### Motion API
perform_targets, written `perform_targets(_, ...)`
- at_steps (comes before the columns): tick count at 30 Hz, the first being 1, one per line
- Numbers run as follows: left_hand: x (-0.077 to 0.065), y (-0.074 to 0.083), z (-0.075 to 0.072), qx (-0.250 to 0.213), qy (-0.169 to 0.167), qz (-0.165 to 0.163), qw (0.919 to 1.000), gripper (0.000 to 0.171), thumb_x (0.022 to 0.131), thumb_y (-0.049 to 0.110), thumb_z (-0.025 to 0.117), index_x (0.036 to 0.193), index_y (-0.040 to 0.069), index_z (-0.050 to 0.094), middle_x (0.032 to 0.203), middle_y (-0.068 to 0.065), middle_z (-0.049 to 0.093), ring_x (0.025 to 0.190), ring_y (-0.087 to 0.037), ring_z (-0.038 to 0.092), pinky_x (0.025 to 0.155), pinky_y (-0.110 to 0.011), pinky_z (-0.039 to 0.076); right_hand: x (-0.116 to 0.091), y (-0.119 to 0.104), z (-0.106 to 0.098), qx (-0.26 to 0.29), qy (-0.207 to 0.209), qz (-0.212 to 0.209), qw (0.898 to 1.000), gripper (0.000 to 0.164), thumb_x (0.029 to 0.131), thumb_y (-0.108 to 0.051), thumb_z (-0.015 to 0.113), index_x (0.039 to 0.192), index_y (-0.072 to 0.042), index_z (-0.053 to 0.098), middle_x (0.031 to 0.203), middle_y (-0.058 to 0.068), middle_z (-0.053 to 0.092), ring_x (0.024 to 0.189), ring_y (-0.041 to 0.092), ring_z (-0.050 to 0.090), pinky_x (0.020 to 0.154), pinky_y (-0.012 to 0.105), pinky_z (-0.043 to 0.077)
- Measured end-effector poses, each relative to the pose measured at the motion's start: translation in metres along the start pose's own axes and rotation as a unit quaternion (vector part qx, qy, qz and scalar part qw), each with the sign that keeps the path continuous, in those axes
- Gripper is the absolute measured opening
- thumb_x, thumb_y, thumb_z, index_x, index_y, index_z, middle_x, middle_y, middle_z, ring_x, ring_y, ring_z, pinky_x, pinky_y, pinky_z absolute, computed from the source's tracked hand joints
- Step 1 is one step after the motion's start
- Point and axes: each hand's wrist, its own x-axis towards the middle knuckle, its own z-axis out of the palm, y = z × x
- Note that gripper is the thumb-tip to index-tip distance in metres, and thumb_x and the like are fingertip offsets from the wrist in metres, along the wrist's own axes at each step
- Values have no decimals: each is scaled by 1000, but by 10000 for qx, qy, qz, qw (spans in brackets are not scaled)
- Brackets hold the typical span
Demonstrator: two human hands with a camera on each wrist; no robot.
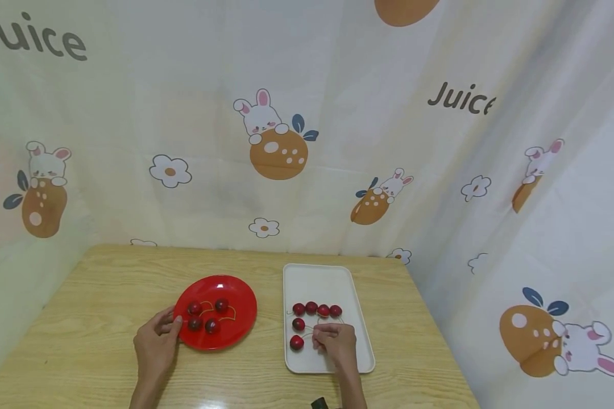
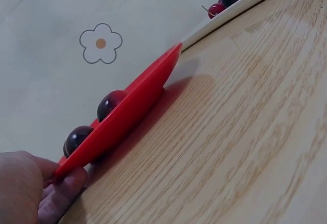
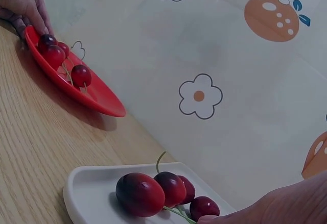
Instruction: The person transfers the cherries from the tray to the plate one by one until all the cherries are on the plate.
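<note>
A red plate [image 1: 240, 332] carries several dark red cherries [image 1: 212, 325] with stems. My left hand [image 1: 156, 343] grips its left rim, with the thumb on top and fingers beneath, as the left wrist view shows. Over the white tray [image 1: 317, 284], my right hand [image 1: 336, 343] pinches the stem of the nearest cherry [image 3: 140, 194] between thumb and fingers; the fingertips are partly hidden. That cherry lies at the tray's near left part, with another cherry [image 1: 298, 324] just behind it. Farther back, several cherries [image 1: 323, 311] form a row across the tray.
Both the plate and the tray stand on a wooden table [image 1: 133, 284], with a strip of bare wood between them. A printed curtain [image 1: 199, 125] hangs behind and along the sides. A small dark object [image 1: 319, 403] shows at the bottom edge, beside the right forearm.
</note>
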Motion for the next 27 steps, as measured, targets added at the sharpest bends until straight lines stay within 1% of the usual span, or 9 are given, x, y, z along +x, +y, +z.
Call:
perform_targets(5,-1,2,-1,-68,-1,65,10000,35,104,8,71,138,-2,71,120,-27,78,76,17,58,65,-8,49,1,0,-1,5,48,97,9999,17,95,9,75,108,21,73,79,18,80,61,8,68,54,18,53)
perform_targets(12,-1,2,-2,-74,-20,79,9999,35,104,9,72,138,-2,72,121,-26,79,77,16,59,67,-7,47,-3,-6,-3,379,26,295,9988,23,96,8,75,113,22,71,76,13,79,61,8,68,55,18,55)
perform_targets(15,-1,1,-2,-96,-14,106,9999,35,104,9,72,137,-2,72,120,-26,79,77,16,60,67,-7,47,-3,-6,-3,474,9,367,9982,23,96,8,74,113,22,71,77,12,80,62,7,68,55,18,54)
perform_targets(18,-1,1,-3,-98,-9,123,9999,35,104,9,72,137,-2,72,120,-26,79,77,16,60,66,-8,48,-3,-3,-3,569,-8,377,9977,20,96,9,74,111,21,72,78,12,80,63,8,69,55,18,54)
perform_targets(22,-2,2,-4,-74,-10,112,9999,35,104,8,72,137,-3,72,120,-26,79,77,16,59,66,-8,48,-1,2,-4,796,-37,434,9959,13,95,10,73,106,17,76,75,10,79,63,7,70,55,18,55)
perform_targets(25,-3,3,-4,-62,6,128,9999,35,104,8,72,137,-3,72,119,-26,79,76,16,59,66,-9,48,-2,0,-4,830,-20,550,9950,15,95,9,74,108,17,76,76,8,79,63,7,70,56,18,56)
perform_targets(27,-3,3,-4,-53,10,127,9999,35,103,8,73,136,-2,72,119,-26,79,76,16,59,66,-8,47,-4,-2,-5,834,-41,581,9948,19,96,8,75,112,19,74,77,9,80,64,8,71,57,19,56)
